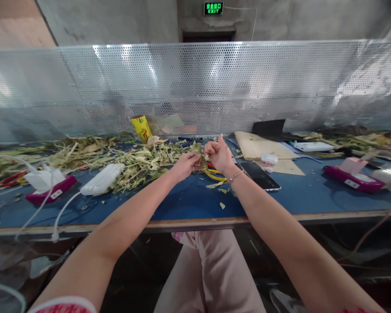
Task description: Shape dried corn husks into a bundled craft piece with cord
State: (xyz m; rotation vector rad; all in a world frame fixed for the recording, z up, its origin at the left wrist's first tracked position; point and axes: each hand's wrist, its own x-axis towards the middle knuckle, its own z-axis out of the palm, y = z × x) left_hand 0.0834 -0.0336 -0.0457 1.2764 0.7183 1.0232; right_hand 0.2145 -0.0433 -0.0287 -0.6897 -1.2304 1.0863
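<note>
My left hand and my right hand are raised together over the middle of the blue table. Both have their fingers pinched on a small piece of green plant husk held between them. A bracelet sits on my right wrist. Just under the hands lie yellow-handled scissors, partly hidden. A heap of green and pale plant trimmings spreads to the left of my hands.
A dark phone lies right of my hands, beside a wooden board. A white power bank with cable and a magenta device sit left; another magenta device right. A perforated metal screen walls the back; people sit behind it.
</note>
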